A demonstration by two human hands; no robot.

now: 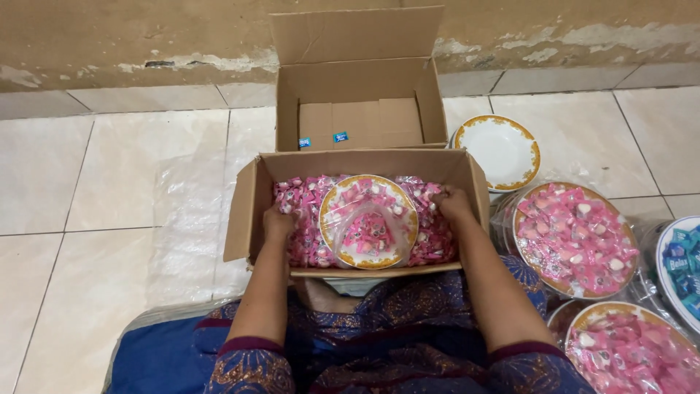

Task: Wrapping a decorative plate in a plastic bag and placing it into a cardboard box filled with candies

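Reaching down into the near cardboard box (pixel 467 175), both hands well apart, one at each side of the load. Left hand (pixel 277 221) at nine o'clock of the wrapped plate (pixel 369 220), fingers curled down into the pink sweets (pixel 299 241) and mostly buried — cannot tell whether pinching anything. Right hand (pixel 453 205) at three o'clock of the plate, fingers bent and pressed against the sweets by the box wall, grip likewise hidden. Neither hand touching the plate's gold rim. Plate lying flat in the middle of the box, sealed in clear film, heaped with pink sweets, more loose sweets packed all around it.

Closer in, blue patterned sleeves and lap at six o'clock. Out at three to five o'clock, two more wrapped plates of pink sweets (pixel 574 239), and a plate of blue sweets (pixel 682 266) at the frame edge. Further out at one o'clock, an empty white plate (pixel 502 149) with a gold border on a stack. Straight ahead at twelve, a second cardboard box (pixel 357 80), flaps up, two small blue sweets (pixel 322 139) on its bottom. Beyond, pale floor tiles (pixel 109 175) and a scuffed wall (pixel 131 36).
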